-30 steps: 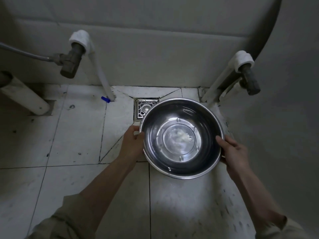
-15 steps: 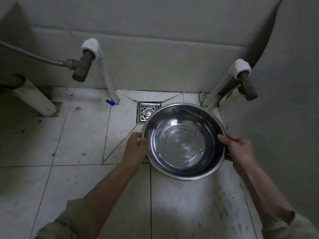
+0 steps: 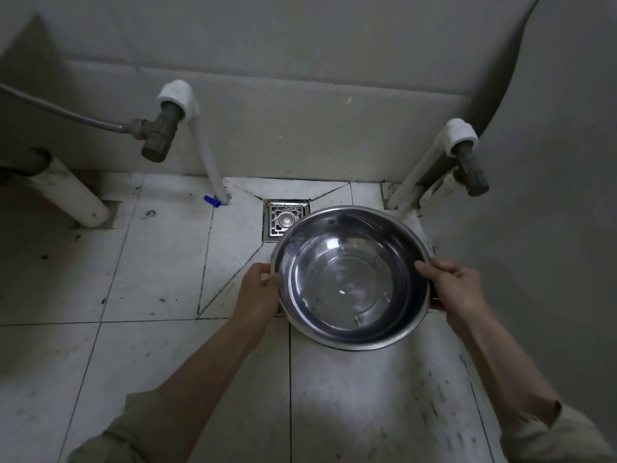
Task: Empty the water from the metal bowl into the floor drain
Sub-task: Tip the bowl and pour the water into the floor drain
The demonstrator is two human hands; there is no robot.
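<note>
A round metal bowl (image 3: pixel 350 279) with clear water in its bottom is held above the white tiled floor. My left hand (image 3: pixel 258 292) grips its left rim with the thumb on the edge. My right hand (image 3: pixel 454 287) grips the right rim the same way. The square metal floor drain (image 3: pixel 283 221) lies just beyond the bowl's far left edge, and the bowl's rim hides its near right corner.
A white pipe with a brass valve (image 3: pixel 159 135) and a grey hose stands left of the drain, a small blue piece (image 3: pixel 212 201) at its foot. Another valve and pipes (image 3: pixel 467 165) stand at the right. A thick white pipe (image 3: pixel 73 195) enters the floor far left.
The view has shifted, so the bowl and drain sit lower in the frame. Both hands keep their grip on the rim, and the water has sloshed slightly inside the bowl.
</note>
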